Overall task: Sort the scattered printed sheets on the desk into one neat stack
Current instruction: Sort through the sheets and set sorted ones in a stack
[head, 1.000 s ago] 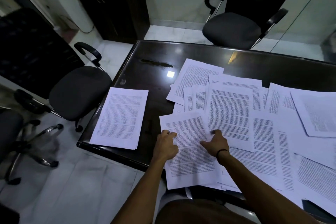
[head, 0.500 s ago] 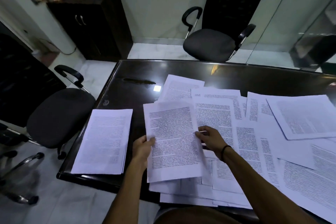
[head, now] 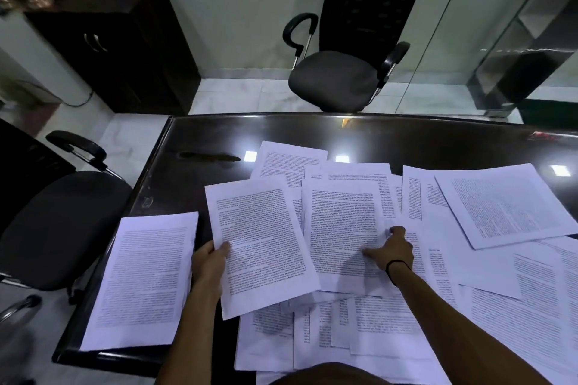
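Obs. 1: the sheet (head: 261,244) in your left hand (head: 209,262) runs with its long axis from you toward the far edge of the tabletop (head: 219,134), top edge away from you and tipped slightly toward the neat stack (head: 142,280). Its print lines run across, readable from your side. It sits just beside the stack, on the side of the scattered sheets (head: 453,259), overlapping their near edge.

Obs. 2: the stack lies at the tabletop's near left corner, long axis also toward the far edge, leaning slightly to the right at its top.

Obs. 3, against half a second ago: both of your hands then held this one sheet at its two side edges. Your right hand (head: 392,251) has let go and moved further from the stack, onto the next sheet (head: 344,228). The held sheet has shifted toward the stack.

Obs. 4, pose: your left hand grips the sheet's left edge, thumb on top of the page, other fingers hidden beneath. Your right hand rests on the next sheet, thumb pointing toward the stack, fingers curled at the sheet's right edge; whether they pinch it cannot be told. The hands are well apart. A dark band (head: 394,266) circles your right wrist.
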### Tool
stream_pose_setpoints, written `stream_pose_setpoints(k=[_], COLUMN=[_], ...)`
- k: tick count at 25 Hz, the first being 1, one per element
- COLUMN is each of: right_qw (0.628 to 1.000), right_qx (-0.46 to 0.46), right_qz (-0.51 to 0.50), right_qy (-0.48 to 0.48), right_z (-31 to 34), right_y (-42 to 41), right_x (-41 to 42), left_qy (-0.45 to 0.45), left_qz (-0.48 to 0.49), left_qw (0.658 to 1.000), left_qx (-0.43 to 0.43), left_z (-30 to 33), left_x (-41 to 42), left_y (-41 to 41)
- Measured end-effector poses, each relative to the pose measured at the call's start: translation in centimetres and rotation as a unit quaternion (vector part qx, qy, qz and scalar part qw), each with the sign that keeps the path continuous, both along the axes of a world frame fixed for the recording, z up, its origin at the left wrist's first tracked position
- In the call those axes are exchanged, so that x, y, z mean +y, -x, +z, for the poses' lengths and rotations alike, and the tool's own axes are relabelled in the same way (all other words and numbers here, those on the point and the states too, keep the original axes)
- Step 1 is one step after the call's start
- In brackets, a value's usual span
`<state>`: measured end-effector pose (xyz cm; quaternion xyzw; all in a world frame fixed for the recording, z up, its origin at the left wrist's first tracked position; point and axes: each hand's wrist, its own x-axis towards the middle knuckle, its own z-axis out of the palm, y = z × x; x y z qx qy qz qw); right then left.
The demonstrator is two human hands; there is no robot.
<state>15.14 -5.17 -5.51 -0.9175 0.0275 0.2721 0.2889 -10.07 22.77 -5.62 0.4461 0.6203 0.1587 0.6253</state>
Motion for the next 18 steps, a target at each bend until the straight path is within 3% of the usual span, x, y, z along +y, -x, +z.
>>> stream_pose_setpoints(k=[3,8,11,15,18], right_qw=[0.997,0.967,0.941,0.906,0.929], right_qx=[0.024,0.094,0.136,0.198,0.117], right_qz=[0.059,0.037,0.048,0.104,0.127], right_qy=[-0.049,-0.232,-0.306,-0.358,-0.326], right_z=[-0.8,1.0,3.8,5.5,5.4], right_y=[-1.3,-2.6,-3.2,-1.4,0.7], right_x=[-0.6,-1.7,-1.2,1.6,4.2], left_qy=[-0.042,-0.198,-0.250,-0.199,-0.046], left_qz=[-0.014,-0.011,-0.005,-0.092,-0.127], left_qw=[0.999,0.970,0.956,0.973,0.988], left_qx=[0.030,0.138,0.152,0.074,-0.078], left_z=[1.0,3.5,5.1,7.8,9.2], left_x=[-0.1,1.4,2.8,1.8,-1.0], left_y=[-0.5,-0.1,0.2,-1.3,-3.0])
